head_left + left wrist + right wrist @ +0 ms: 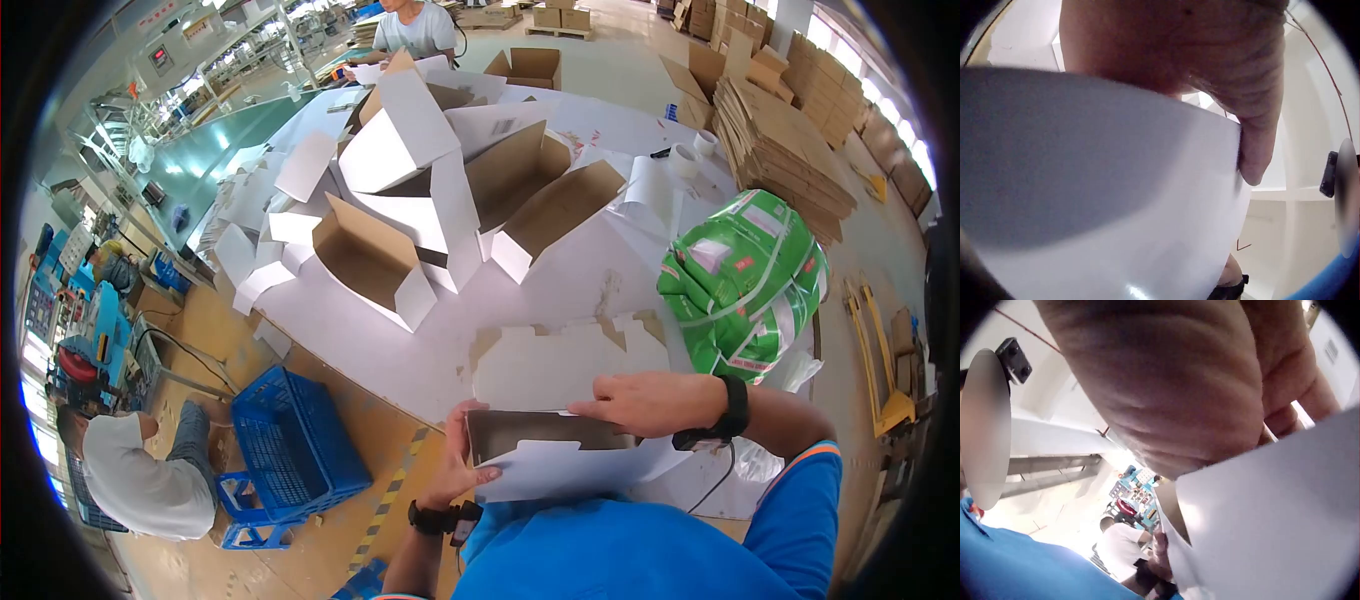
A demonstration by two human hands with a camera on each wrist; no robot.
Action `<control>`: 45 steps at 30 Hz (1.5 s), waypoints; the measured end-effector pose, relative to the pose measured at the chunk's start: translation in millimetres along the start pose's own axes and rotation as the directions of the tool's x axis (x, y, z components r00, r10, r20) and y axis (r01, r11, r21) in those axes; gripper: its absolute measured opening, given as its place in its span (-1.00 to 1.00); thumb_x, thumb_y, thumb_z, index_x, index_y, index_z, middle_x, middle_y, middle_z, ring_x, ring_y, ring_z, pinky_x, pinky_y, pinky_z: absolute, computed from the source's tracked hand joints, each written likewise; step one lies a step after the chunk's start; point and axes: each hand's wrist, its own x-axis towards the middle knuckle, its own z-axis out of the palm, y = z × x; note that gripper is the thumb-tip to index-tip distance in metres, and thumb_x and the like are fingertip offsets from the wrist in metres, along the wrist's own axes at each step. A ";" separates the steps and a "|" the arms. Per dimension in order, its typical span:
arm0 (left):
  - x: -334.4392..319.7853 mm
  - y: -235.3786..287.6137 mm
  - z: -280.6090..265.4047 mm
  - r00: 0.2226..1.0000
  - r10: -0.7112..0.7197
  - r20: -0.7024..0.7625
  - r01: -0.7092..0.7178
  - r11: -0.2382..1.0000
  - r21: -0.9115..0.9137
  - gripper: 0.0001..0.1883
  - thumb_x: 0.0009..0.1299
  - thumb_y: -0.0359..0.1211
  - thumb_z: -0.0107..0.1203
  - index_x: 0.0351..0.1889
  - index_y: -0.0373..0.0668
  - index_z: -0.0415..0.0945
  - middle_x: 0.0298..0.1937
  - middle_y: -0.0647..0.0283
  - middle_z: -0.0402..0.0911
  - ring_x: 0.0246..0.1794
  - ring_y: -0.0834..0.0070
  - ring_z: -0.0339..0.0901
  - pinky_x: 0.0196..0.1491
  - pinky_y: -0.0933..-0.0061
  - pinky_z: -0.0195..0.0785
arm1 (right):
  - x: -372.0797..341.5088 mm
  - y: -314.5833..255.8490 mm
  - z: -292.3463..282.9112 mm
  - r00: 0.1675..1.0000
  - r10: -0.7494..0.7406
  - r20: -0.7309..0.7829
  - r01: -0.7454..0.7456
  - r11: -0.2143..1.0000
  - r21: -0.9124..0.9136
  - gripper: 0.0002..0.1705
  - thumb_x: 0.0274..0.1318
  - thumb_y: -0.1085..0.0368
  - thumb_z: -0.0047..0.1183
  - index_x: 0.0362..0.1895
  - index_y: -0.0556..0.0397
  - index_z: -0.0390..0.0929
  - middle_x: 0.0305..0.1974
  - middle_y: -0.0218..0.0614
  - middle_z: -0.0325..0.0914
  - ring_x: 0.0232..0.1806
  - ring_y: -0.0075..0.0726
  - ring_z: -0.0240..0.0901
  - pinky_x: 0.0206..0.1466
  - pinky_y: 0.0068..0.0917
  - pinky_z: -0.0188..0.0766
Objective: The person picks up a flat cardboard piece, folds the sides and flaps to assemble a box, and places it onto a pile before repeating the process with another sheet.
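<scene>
A white box with a brown inside stands open at the table's near edge, close to the body. My left hand grips its left end, thumb on the near outer wall and fingers round the far side. In the left wrist view the thumb of the left hand lies over the edge of the white panel. My right hand lies across the box's right part, fingers pointing left along the far top edge. The right wrist view shows the right hand above the white panel; its fingertips are hidden.
Several open white boxes are heaped across the table. A green bag sits at the right, near flat cardboard and paper rolls. A blue crate stands left; one person sits beyond it, another is across the table.
</scene>
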 end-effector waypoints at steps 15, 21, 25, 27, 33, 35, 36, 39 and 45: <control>-9.7 -19.7 -19.2 0.995 0.077 0.057 -0.087 0.974 0.208 -0.17 0.08 -0.12 0.25 0.30 -0.08 0.11 0.19 0.23 0.16 0.30 0.39 0.10 0.35 0.38 -0.10 | -7.0 75.9 4.6 0.915 -0.261 0.308 0.186 0.950 0.252 -0.50 0.26 0.27 -0.05 0.28 0.03 0.31 -0.19 -0.14 0.49 -0.10 -0.14 0.42 0.01 -0.33 0.37; -13.0 -7.8 -12.3 0.997 0.052 0.061 -0.046 0.995 -0.087 -0.18 0.09 -0.04 0.28 0.26 -0.07 0.13 0.10 0.32 0.18 0.22 0.50 0.12 0.29 0.43 -0.04 | -20.0 118.4 -6.0 0.801 -0.215 0.559 -0.257 0.719 0.646 -0.30 0.14 -0.03 0.02 0.29 0.06 0.30 0.19 -0.18 0.38 0.23 -0.27 0.29 0.21 -0.37 0.27; -21.0 -14.4 -18.8 0.994 0.044 0.096 -0.029 0.988 -0.150 -0.16 0.11 0.01 0.26 0.28 -0.08 0.12 0.12 0.31 0.19 0.22 0.48 0.12 0.30 0.41 -0.04 | -25.9 82.5 -36.3 0.539 -0.005 0.842 -0.731 0.493 0.471 0.01 -0.09 -0.42 0.05 0.31 0.03 0.29 0.26 -0.15 0.31 0.31 -0.25 0.20 0.31 -0.34 0.13; -22.6 -8.9 -16.4 0.993 0.039 0.107 -0.019 0.982 -0.188 -0.17 0.10 0.04 0.28 0.25 -0.08 0.15 0.11 0.31 0.19 0.22 0.48 0.12 0.29 0.41 -0.04 | -25.8 82.9 -37.1 0.469 0.003 0.883 -0.803 0.419 0.425 0.03 -0.08 -0.43 0.04 0.33 0.03 0.26 0.28 -0.16 0.28 0.33 -0.25 0.17 0.32 -0.34 0.12; -15.0 -4.6 -8.3 0.990 0.070 0.119 -0.047 0.982 -0.185 -0.21 0.10 0.09 0.28 0.19 -0.07 0.21 0.13 0.29 0.19 0.25 0.46 0.11 0.30 0.40 -0.06 | -0.5 112.4 29.3 0.589 -0.161 0.792 -0.669 0.453 0.589 -0.32 0.32 0.09 -0.07 0.40 0.11 0.08 0.33 -0.21 0.20 0.32 -0.30 0.16 0.23 -0.37 0.29; -14.2 -4.4 -7.0 0.989 0.072 0.126 -0.051 0.985 -0.165 -0.21 0.12 0.12 0.26 0.19 -0.07 0.20 0.13 0.29 0.20 0.25 0.45 0.12 0.30 0.39 -0.06 | 12.6 103.9 38.0 0.609 -0.244 0.754 -0.593 0.492 0.638 -0.22 0.34 0.01 -0.10 0.45 0.09 -0.10 0.24 -0.26 0.27 0.26 -0.37 0.20 0.20 -0.36 0.32; -14.1 -4.0 -6.2 0.990 0.074 0.123 -0.055 0.987 -0.153 -0.19 0.13 0.14 0.24 0.21 -0.09 0.19 0.13 0.28 0.21 0.24 0.46 0.12 0.30 0.39 -0.05 | 16.8 100.5 42.7 0.619 -0.264 0.740 -0.579 0.483 0.657 -0.18 0.32 0.00 -0.09 0.46 0.09 -0.13 0.21 -0.26 0.28 0.23 -0.37 0.22 0.19 -0.38 0.32; -15.0 -3.2 -5.3 0.990 0.086 0.115 -0.072 0.990 -0.123 -0.16 0.16 0.16 0.19 0.25 -0.13 0.16 0.12 0.27 0.22 0.23 0.46 0.14 0.29 0.39 -0.03 | 30.3 93.1 49.1 0.640 -0.368 0.674 -0.513 0.449 0.732 -0.07 0.24 -0.04 0.02 0.47 0.10 -0.18 0.14 -0.29 0.29 0.14 -0.42 0.26 0.15 -0.43 0.32; -15.4 -6.1 -4.4 0.985 0.135 0.106 -0.123 0.986 -0.116 -0.23 0.23 0.12 0.13 0.25 -0.15 0.17 0.15 0.26 0.21 0.26 0.45 0.12 0.33 0.38 -0.09 | 42.9 67.4 46.4 0.718 -0.429 0.547 -0.346 0.462 0.817 -0.08 0.14 0.02 0.16 0.42 0.10 -0.06 0.08 -0.38 0.32 0.05 -0.54 0.29 0.11 -0.49 0.32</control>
